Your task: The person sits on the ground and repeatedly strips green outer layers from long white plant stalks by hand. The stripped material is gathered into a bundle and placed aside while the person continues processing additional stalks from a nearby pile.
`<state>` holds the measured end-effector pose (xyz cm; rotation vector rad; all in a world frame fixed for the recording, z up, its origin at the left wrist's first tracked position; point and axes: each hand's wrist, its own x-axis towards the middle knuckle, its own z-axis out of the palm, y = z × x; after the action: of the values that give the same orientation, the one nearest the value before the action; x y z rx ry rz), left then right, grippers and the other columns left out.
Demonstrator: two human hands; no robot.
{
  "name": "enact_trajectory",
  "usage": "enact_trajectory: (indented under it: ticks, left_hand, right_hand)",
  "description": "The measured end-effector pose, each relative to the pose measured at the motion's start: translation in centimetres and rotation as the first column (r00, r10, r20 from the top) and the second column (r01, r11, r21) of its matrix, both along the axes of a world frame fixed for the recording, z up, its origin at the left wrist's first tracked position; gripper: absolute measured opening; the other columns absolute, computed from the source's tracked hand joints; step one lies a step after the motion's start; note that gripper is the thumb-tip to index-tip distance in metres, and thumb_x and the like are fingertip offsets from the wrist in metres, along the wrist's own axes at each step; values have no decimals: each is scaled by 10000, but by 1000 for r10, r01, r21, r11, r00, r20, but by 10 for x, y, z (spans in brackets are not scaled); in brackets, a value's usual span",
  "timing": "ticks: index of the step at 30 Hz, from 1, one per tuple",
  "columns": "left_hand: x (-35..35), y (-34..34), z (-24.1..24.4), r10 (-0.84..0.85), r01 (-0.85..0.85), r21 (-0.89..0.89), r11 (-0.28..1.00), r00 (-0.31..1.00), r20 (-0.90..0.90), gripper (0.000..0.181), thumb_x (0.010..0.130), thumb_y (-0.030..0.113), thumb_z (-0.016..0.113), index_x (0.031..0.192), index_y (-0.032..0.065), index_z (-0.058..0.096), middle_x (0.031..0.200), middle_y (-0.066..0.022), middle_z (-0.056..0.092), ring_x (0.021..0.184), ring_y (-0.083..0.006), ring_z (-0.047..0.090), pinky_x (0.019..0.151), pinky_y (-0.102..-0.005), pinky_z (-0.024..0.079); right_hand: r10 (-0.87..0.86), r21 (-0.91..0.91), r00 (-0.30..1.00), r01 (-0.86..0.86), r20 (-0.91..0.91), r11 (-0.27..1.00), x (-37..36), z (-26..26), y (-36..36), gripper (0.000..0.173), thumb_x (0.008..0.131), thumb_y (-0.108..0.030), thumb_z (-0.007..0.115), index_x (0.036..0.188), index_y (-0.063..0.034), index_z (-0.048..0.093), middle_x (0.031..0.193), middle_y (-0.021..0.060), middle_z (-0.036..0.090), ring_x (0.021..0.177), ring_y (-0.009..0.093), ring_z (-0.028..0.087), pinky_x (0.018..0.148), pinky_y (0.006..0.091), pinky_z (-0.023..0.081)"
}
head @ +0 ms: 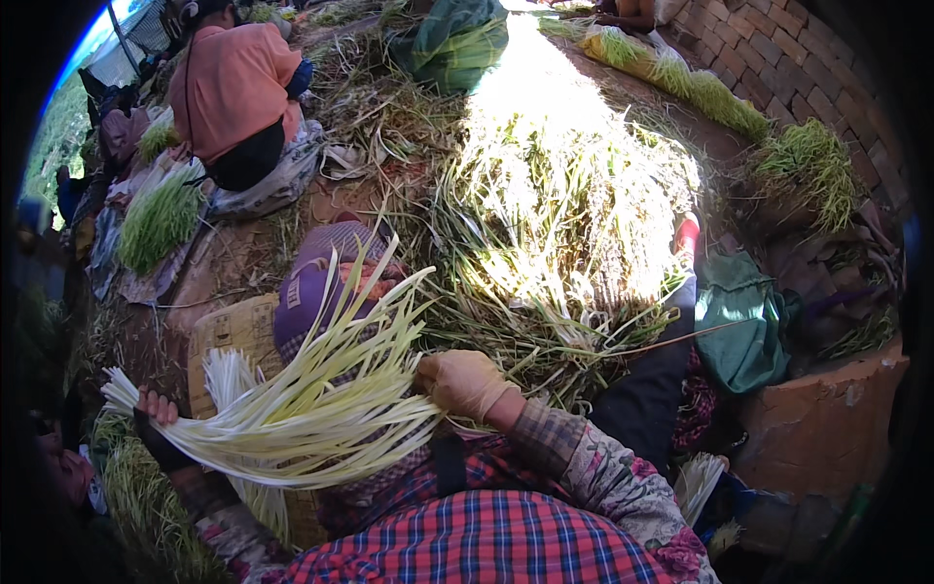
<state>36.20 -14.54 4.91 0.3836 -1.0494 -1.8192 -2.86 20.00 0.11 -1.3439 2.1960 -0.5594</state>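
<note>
My left hand, in a dark fingerless cover, grips a bundle of blanched, chive-like leaves near its white stalk ends. The bundle fans out to the right across my lap, its leaves pale yellow. My right hand wears a thin, pale glove, and its fingers are curled in against the leaf tips; the fingertips are partly hidden. Under the bundle, more white stalks lie on a yellow printed sack at my left. Purple cloth covers my bent left knee.
A large heap of loose leaves lies ahead, partly in glaring sunlight. A person sits at the far left near a green bundle. To the right are a green sack, a brick-coloured block and a brick wall.
</note>
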Motion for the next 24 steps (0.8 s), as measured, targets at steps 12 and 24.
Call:
enact_trajectory:
  ticks: [12, 24]
  left_hand:
    - [-19, 21, 16, 74, -74, -3, 997, 997, -27, 158, 970, 174, 416, 1037, 32, 439, 618, 21, 366, 448, -83, 361, 400, -239, 343]
    - [-51, 27, 24, 4, -4, -27, 1000, 1000, -11, 148, 960, 171, 424, 1038, 46, 432, 614, 11, 392, 444, -93, 379, 405, -261, 373]
  right_hand:
    - [-265, -514, 962, 260, 65, 817, -68, 48, 21, 774, 681, -50, 684, 1364, -120, 328, 1272, 158, 461, 994, 345, 564, 754, 398, 495]
    - [184, 74, 978, -178, -94, 981, -19, -44, -42, 197, 747, -224, 559, 792, -48, 635, 759, 179, 636, 743, 357, 625, 670, 424, 502]
